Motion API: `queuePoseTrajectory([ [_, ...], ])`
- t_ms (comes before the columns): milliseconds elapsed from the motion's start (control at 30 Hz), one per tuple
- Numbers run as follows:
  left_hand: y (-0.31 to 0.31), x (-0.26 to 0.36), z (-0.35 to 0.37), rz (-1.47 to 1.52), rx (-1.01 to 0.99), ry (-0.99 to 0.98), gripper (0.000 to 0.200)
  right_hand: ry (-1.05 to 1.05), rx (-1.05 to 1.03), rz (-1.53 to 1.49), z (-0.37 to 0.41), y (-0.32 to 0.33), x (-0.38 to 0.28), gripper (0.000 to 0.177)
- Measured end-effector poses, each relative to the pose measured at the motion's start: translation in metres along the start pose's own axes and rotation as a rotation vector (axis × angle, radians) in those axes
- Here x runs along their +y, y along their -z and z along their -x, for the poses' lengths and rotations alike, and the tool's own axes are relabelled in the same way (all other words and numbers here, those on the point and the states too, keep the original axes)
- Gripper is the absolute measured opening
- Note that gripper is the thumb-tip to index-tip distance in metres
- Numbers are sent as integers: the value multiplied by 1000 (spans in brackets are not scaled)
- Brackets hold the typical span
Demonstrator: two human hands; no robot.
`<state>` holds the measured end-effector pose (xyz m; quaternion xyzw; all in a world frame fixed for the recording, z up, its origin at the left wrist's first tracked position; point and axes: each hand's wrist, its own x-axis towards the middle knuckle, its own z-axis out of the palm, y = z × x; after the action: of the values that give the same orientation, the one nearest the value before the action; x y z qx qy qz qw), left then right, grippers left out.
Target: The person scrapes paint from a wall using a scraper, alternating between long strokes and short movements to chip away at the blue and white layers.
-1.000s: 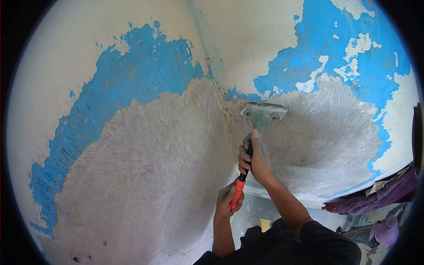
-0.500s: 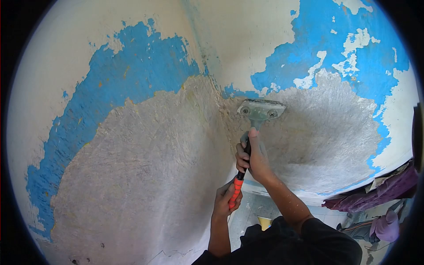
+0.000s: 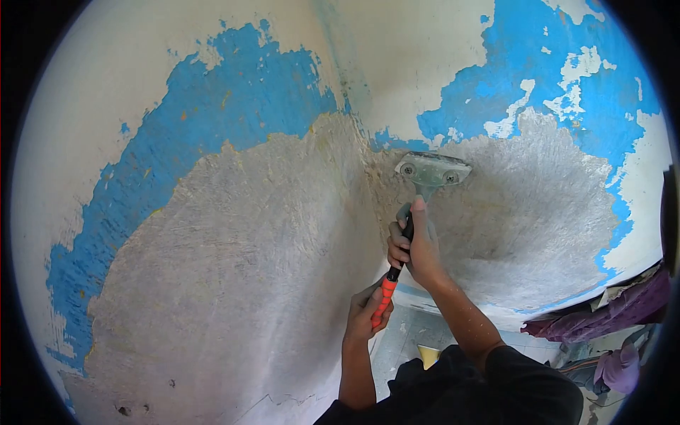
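Observation:
A long-handled wall scraper (image 3: 433, 170) lies with its wide head against the right wall, near the corner and just under a strip of blue paint (image 3: 394, 141). My right hand (image 3: 419, 241) wraps round the black shaft below the head, thumb laid along it. Lower down, my left hand (image 3: 366, 312) is closed round the red grip (image 3: 384, 297) at the handle's end. Bare grey plaster (image 3: 524, 191) surrounds the scraper head. The blade's edge is hard to make out.
The left wall (image 3: 234, 262) has a large scraped grey area bordered by blue paint and a white coat. Purple cloth (image 3: 602, 312) lies at the lower right, near a lilac bundle (image 3: 618, 370). A yellowish object (image 3: 428, 355) stands on the tiled floor below.
The view has shifted slightly, so the walls, scraper and hands all appear a little further right. Both hands keep their hold, and the scraper head stays near the same spot on the wall.

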<state>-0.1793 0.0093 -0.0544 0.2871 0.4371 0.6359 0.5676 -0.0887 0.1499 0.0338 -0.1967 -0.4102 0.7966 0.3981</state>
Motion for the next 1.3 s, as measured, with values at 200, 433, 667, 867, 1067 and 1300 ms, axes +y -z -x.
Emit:
queuePoseTrajectory([
  [200,14,-27,5,90,7,28,54,-95,-4,2,-2,8,22,55],
  [433,6,-3,-11,32,-76,-7,51,-5,23,36,-4,-2,-5,54],
  [667,15,-43,-6,143,-85,18,48,-88,-5,95,0,14,15,54],
  [867,21,-12,-11,93,-68,18,47,-35,0,6,-3,-2,-1,54],
  [1067,26,-28,-5,173,-56,21,51,-65,-27,44,-6,3,15,53],
  [1300,30,-27,-10,157,-43,27,53,-58,-29,60,-9,4,16,53],
])
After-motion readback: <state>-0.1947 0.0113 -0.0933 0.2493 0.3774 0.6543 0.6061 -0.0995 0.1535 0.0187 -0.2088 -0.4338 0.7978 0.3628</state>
